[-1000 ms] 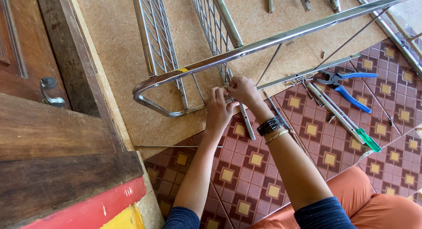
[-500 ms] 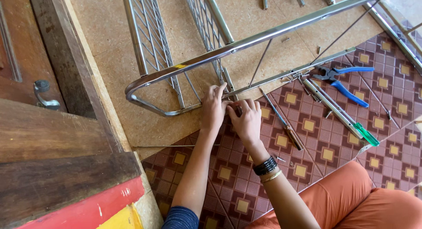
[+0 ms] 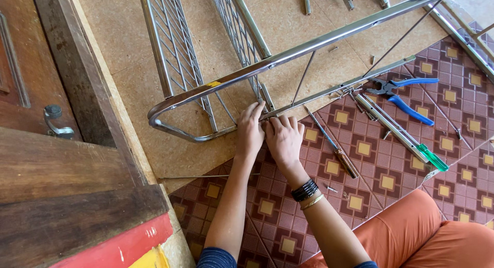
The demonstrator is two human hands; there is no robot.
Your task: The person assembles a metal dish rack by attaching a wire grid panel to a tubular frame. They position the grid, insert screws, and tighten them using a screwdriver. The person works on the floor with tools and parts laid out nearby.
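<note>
Patterned brown floor tiles (image 3: 360, 144) carry a tipped chrome wire rack (image 3: 216, 88), and the left hand (image 3: 250, 131) and right hand (image 3: 284, 139) press side by side on its lower rail, fingers bunched at a joint, pliers (image 3: 406, 93) and screwdriver (image 3: 334, 147) lying near.

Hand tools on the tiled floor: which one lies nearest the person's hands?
The wooden-handled screwdriver, lying just beside the right hand. The blue-handled pliers and the green-handled screwdriver lie farther out on that side.
</note>
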